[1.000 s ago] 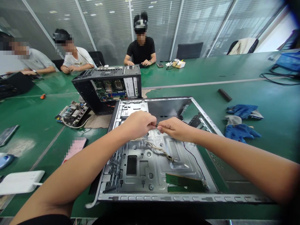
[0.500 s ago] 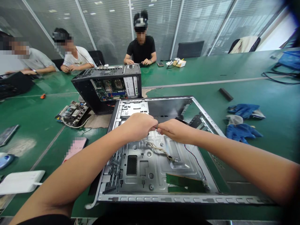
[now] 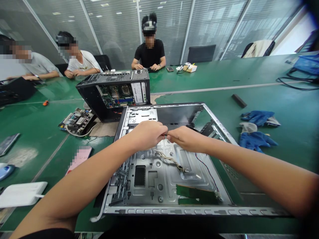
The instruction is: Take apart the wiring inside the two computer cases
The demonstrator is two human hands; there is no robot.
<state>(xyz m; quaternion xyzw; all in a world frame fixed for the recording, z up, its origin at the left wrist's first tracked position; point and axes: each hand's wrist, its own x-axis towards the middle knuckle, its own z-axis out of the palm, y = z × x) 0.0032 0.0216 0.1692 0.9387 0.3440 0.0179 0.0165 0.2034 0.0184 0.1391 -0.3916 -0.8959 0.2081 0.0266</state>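
Observation:
An empty computer case [image 3: 149, 186] lies open on its side on the green table in front of me. Over its middle, my left hand [image 3: 147, 134] and my right hand [image 3: 185, 137] meet fingertip to fingertip, both closed in a pinch on a small dark piece between them. A braided beige cable [image 3: 169, 161] trails from under my left hand down across the metal tray. A green circuit strip [image 3: 196, 194] lies near the case's front edge. A thin red-black wire [image 3: 206, 169] runs along the tray at the right.
A second black computer case [image 3: 114, 93] with its motherboard showing stands behind. A loose circuit board [image 3: 77, 120] lies to its left. Blue gloves [image 3: 258, 132] lie at the right, a white device [image 3: 21, 193] and pink object [image 3: 80, 156] at the left. Three people sit across the table.
My two hands have drawn closer together and shifted slightly upward over the case. The braided cable has been pulled up a little.

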